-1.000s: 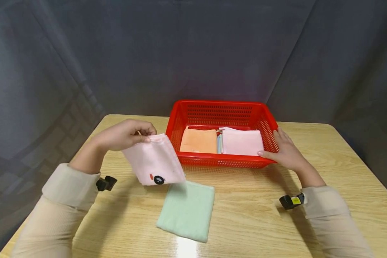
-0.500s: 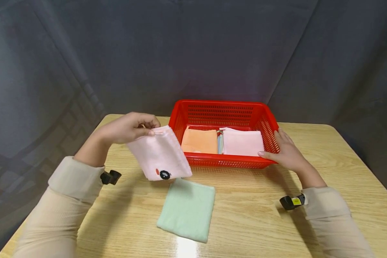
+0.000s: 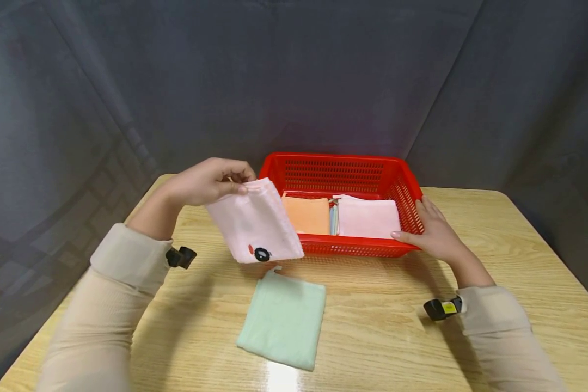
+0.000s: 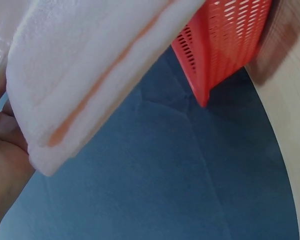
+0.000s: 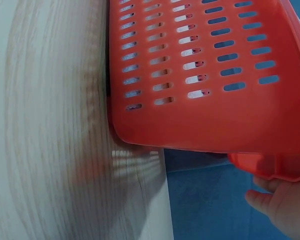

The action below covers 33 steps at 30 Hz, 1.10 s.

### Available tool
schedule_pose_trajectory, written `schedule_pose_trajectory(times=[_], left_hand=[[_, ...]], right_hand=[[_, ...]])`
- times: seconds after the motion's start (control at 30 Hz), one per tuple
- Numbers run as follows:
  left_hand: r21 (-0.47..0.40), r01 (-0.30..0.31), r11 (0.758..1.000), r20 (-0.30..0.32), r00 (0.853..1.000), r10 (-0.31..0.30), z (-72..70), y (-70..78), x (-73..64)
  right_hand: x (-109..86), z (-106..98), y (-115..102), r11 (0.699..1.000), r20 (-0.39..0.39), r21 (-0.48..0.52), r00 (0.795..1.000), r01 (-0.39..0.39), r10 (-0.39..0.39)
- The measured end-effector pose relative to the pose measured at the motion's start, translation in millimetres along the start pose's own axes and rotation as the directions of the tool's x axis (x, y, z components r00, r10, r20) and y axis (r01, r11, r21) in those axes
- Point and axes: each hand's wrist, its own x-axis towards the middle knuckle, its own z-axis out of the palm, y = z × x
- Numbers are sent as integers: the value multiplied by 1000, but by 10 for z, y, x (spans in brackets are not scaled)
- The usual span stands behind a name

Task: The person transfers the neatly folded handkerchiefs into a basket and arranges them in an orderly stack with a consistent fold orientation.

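My left hand point(image 3: 210, 182) pinches the top edge of a folded pink towel point(image 3: 255, 228) with a small black and red mark, held in the air at the left end of the red basket point(image 3: 340, 163). The left wrist view shows the same pink towel point(image 4: 90, 75) up close beside the basket point(image 4: 225, 40). My right hand point(image 3: 433, 231) lies with straight fingers against the basket's front right corner; the right wrist view shows the basket wall point(image 5: 205, 85) and fingertips point(image 5: 277, 205) at its rim. Inside lie a folded orange towel point(image 3: 307, 214) and a folded pink towel point(image 3: 368, 218).
A folded light green towel point(image 3: 284, 318) lies flat on the wooden table point(image 3: 382, 326) in front of the basket. A dark grey cloth backdrop hangs behind. The table edges run close on the left and right.
My left hand has lifted the pink towel up and to the right, from over the green towel to the basket's left end. The right hand has stayed put.
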Motion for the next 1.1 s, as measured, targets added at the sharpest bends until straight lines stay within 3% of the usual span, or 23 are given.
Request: schedule_pose_trajectory(times=[0.7, 1.1], left_hand=[[0, 4, 1000, -34, 999, -4, -96, 74, 344], [-14, 36, 999, -161, 986, -38, -120, 74, 409]], right_hand=[[-27, -22, 33, 1000, 0, 3, 1000, -6, 6], [-16, -11, 8, 1000, 6, 8, 1000, 10, -10]])
